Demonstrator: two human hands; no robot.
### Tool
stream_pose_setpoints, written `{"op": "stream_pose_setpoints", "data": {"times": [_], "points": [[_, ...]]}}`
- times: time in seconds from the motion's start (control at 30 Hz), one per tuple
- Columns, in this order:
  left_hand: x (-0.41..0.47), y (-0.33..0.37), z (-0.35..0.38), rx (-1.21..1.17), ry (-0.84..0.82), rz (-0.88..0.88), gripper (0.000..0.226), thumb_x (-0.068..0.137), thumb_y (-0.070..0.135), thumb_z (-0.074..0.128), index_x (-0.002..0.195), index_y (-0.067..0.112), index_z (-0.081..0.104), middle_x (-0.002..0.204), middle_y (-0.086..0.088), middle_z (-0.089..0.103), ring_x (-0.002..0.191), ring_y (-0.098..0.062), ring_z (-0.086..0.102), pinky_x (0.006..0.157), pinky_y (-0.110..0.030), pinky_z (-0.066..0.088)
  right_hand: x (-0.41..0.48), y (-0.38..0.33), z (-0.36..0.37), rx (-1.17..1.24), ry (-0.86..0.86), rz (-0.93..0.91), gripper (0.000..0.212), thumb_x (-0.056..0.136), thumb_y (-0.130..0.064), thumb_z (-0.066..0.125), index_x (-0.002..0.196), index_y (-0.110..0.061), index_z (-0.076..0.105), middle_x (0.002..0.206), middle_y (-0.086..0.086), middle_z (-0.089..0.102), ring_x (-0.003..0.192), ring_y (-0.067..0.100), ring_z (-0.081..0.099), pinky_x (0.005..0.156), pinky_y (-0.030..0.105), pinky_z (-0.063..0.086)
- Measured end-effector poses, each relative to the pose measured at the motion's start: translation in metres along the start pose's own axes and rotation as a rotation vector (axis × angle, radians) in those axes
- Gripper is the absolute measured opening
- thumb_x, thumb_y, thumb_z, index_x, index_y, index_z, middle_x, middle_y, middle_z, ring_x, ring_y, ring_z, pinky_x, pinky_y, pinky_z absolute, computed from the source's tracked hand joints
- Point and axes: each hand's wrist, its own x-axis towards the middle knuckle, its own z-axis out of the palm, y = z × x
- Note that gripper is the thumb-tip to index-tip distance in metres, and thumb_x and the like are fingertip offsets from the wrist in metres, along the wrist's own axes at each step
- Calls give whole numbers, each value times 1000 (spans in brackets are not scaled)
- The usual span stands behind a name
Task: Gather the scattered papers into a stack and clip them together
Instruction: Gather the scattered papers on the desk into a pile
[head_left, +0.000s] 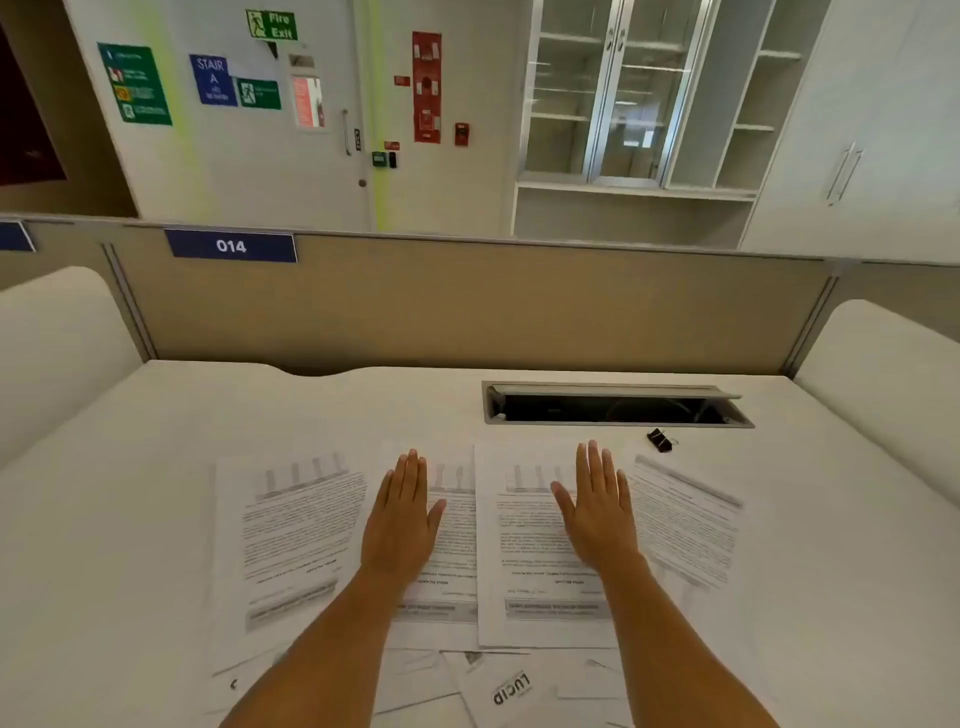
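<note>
On the white worktop (156, 467) several printed papers lie spread in a row, none stacked yet. Furthest left of the left hand, one sheet (291, 540) lies with its long axis running away from the person, tilted slightly so its far end leans right; its print reads upside down from the person's side. The left hand (402, 519) lies flat and released, fingers together and pointing away, palm down on the next sheet (452, 545), grasping nothing. Between the two hands sits a third sheet (530, 551) — long axis also pointing away, squarer to the worktop edge, overlapping its left neighbour. The right hand (597, 512) rests open on that sheet's right side, fingers straight ahead, holding nothing. Just right of it a fourth sheet (685, 525) is skewed, its far end swung left. Beyond and right of the right hand lies a black binder clip (661, 440) — apart from the papers, near an open cable hatch (613, 405). Nearer the person, under the forearms, more sheets (498, 686) lie crooked and overlapping.
</note>
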Motion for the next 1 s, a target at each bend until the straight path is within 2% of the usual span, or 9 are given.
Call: {"op": "stream_pose_setpoints", "data": {"times": [0.1, 0.27, 0.33, 0.47, 0.63, 0.77, 0.87, 0.93, 1.0], "points": [[-9, -2, 10, -54, 41, -20, 95, 81, 63, -19, 145, 2, 15, 155, -11, 17, 144, -24, 18, 110, -17, -16, -10, 5, 18, 19, -16, 38, 97, 55, -74, -37, 136, -21, -28, 157, 1, -18, 145, 19, -17, 117, 37, -11], [-14, -5, 17, -139, -104, -64, 121, 55, 75, -34, 148, 10, 7, 158, -3, 3, 146, -14, 0, 115, -23, -5, -19, 10, 31, 35, -123, 62, 118, 48, -74, -39, 148, -18, -9, 159, 0, -7, 146, 16, -8, 117, 32, -8], [-15, -5, 18, -134, -128, -86, 120, 56, 77, -30, 148, 11, 9, 158, -3, 5, 146, -14, 1, 115, -24, -4, -19, 10, 28, 35, -149, 64, 107, 62, -73, -29, 149, -17, -4, 159, 0, -5, 147, 16, -6, 116, 31, -7], [-15, 0, 10, -105, -149, -90, 104, 66, 69, -17, 148, 10, 10, 158, -5, 6, 146, -16, 2, 112, -23, -5, -20, 7, 20, 104, -152, 87, 61, 98, -46, 19, 150, -16, 9, 159, 2, 7, 147, 19, 4, 119, 34, 2], [-28, 27, 1, -201, -133, -130, 53, 99, 39, 20, 146, 15, 24, 158, -4, 6, 146, -18, 3, 116, -27, 4, -33, 24, 8, 219, 28, 312, 58, 96, -40, 38, 146, -11, 26, 155, 9, 24, 143, 28, 19, 117, 42, 17], [-44, 53, 8, -392, -183, -150, 49, 99, 37, 26, 144, 19, 29, 158, -1, 10, 146, -17, 5, 119, -31, 7, -46, 38, 1, 429, 154, 471, 56, 91, -28, 56, 138, -2, 40, 140, 19, 46, 133, 36, 36, 112, 46, 27], [-50, 74, 5, -654, -206, -185, 53, 96, 47, 28, 140, 19, 39, 150, -2, 34, 140, -18, 27, 118, -36, 21, -50, 40, -7, 662, 150, 506, 53, 88, -18, 62, 135, 0, 45, 133, 19, 54, 125, 34, 48, 111, 44, 32], [-51, 88, -1, -840, -180, -247, 45, 97, 40, 32, 134, 19, 45, 135, 0, 52, 121, -9, 48, 108, -28, 38, -52, 39, -15, 757, 120, 532, 51, 87, -16, 64, 133, -2, 47, 130, 17, 58, 121, 30, 53, 106, 38, 35], [-51, 96, -7, -910, -143, -281, 39, 99, 20, 34, 138, 18, 41, 130, 5, 53, 103, 0, 51, 90, -5, 41, -54, 39, -19, 832, 72, 553, 51, 84, -17, 67, 131, -6, 50, 126, 14, 60, 117, 28, 56, 102, 36, 38]]}}
